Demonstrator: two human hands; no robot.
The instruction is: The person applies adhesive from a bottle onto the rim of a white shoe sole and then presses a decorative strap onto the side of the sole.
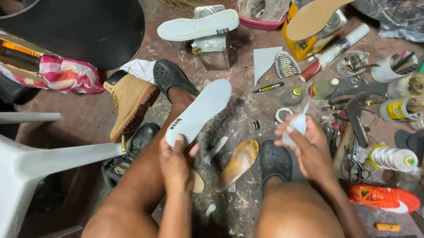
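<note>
Down by my knees, my left hand [177, 160] closes its grip on the heel end of a long white foam insole [199, 112], smooth and rounded, tilted up over the stained concrete floor [231, 209]. Further right, my right hand [306, 147] wraps a small translucent plastic squeeze bottle [296, 129], beside black perforated rubber clogs [274, 160].

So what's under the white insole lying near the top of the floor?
The white insole lies across a shiny rectangular metal can, whose front and side show below it. The can's top is mostly covered, so any cap or opening there cannot be seen.
</note>
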